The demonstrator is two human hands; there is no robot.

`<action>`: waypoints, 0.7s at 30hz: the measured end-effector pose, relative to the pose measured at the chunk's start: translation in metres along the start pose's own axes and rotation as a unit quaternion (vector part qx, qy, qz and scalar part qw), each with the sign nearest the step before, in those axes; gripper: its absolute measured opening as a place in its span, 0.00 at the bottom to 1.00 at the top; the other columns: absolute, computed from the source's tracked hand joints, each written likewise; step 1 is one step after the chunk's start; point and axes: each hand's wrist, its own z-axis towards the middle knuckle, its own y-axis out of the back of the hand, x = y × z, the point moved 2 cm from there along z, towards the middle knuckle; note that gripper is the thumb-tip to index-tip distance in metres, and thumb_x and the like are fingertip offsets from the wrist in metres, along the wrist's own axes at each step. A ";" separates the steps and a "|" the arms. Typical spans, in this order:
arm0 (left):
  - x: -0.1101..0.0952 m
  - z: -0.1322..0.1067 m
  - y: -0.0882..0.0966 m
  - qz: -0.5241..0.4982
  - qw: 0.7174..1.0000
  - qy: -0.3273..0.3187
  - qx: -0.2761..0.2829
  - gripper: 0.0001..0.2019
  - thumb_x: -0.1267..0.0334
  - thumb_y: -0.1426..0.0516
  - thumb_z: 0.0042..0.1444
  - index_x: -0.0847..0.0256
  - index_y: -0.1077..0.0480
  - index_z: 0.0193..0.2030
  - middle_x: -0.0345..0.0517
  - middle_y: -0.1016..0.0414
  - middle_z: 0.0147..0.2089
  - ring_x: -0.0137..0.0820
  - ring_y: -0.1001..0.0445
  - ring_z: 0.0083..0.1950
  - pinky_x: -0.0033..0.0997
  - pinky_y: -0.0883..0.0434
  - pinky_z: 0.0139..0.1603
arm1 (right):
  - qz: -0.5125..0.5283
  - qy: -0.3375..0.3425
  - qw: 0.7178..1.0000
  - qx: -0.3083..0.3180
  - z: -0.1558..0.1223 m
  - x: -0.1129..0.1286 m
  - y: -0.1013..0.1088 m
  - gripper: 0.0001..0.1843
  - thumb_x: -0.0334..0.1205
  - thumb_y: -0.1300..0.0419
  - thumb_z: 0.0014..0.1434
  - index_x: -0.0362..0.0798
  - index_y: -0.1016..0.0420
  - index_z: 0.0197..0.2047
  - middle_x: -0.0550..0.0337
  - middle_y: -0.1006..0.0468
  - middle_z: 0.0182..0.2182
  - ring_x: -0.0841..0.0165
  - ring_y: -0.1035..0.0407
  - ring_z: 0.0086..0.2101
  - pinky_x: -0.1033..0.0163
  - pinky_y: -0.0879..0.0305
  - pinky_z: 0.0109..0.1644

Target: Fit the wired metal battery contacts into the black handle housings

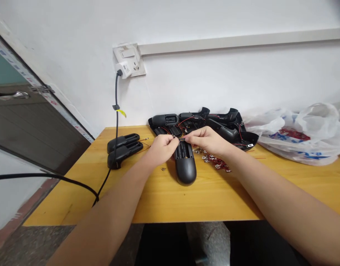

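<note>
Housing point(185, 171), black plastic, open battery bay facing up, lies on the yellow wooden table point(75, 207) right below my hands, long axis running away from me, rounded end toward me, far end under my fingertips. My right hand point(206, 142) is slightly nearer that far end, fingers reaching in from the right; my left hand point(162, 149) sits just left of it. Both grips narrow, pinched together on a small dark part point(179, 139) above the bay, too small to tell what it is. Forearms come in from the lower corners, angled inward, hands held clear of the table. Loose metal tabs with red wires point(213, 160) lie just right of the housing, opened black housings point(197, 123) beyond it, two closed ones point(124, 149) to the left.
</note>
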 end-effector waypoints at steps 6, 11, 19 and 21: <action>0.000 0.001 0.001 -0.010 1.000 0.004 0.002 0.17 0.57 0.44 0.59 0.61 0.36 0.22 0.39 0.34 0.21 0.25 0.35 0.22 0.24 0.39 0.23 | -0.005 0.016 1.000 0.009 0.000 0.002 -0.002 0.18 0.49 0.33 0.56 0.43 0.14 0.39 0.57 0.20 0.30 0.70 0.35 0.28 0.63 0.41 0.34; 0.000 0.001 -0.001 -0.032 0.999 0.023 0.033 0.15 0.58 0.44 0.59 0.62 0.34 0.23 0.41 0.30 0.23 0.26 0.31 0.23 0.24 0.35 0.24 | -0.006 0.007 1.000 0.002 -0.002 0.003 -0.003 0.17 0.49 0.34 0.54 0.41 0.17 0.34 0.60 0.27 0.24 0.72 0.41 0.26 0.63 0.47 0.31; -0.005 0.000 0.000 -0.055 0.998 0.014 0.023 0.17 0.59 0.43 0.60 0.62 0.35 0.21 0.39 0.33 0.20 0.23 0.37 0.21 0.23 0.41 0.23 | 0.015 -0.009 1.000 -0.023 -0.003 0.008 -0.007 0.14 0.46 0.33 0.52 0.42 0.18 0.31 0.60 0.26 0.25 0.72 0.40 0.26 0.63 0.47 0.32; -0.006 0.000 0.001 -0.063 0.998 -0.002 0.004 0.16 0.58 0.44 0.61 0.62 0.33 0.24 0.39 0.33 0.22 0.23 0.38 0.22 0.23 0.41 0.23 | 0.047 -0.007 0.999 -0.025 -0.002 0.011 -0.007 0.13 0.46 0.32 0.52 0.42 0.17 0.31 0.58 0.24 0.26 0.71 0.38 0.27 0.63 0.43 0.33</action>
